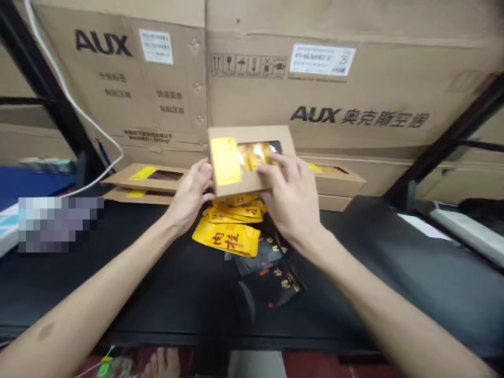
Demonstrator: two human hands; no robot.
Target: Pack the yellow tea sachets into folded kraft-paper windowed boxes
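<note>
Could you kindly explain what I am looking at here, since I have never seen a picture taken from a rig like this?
There is no machine here: this one picture comes from a camera worn on a person's head, looking down at their own bare hands. The left hand and right hand hold a small kraft cardboard box with a window and a yellow label. On the black table lie yellow sachets and black sachets. Similar boxes and large AUX cartons sit behind.

We hold a windowed kraft cardboard box [252, 160] with a yellow label, tilted, above yellow foil sachets [232, 215] piled near the far edge of the black desk [118, 262].
</note>
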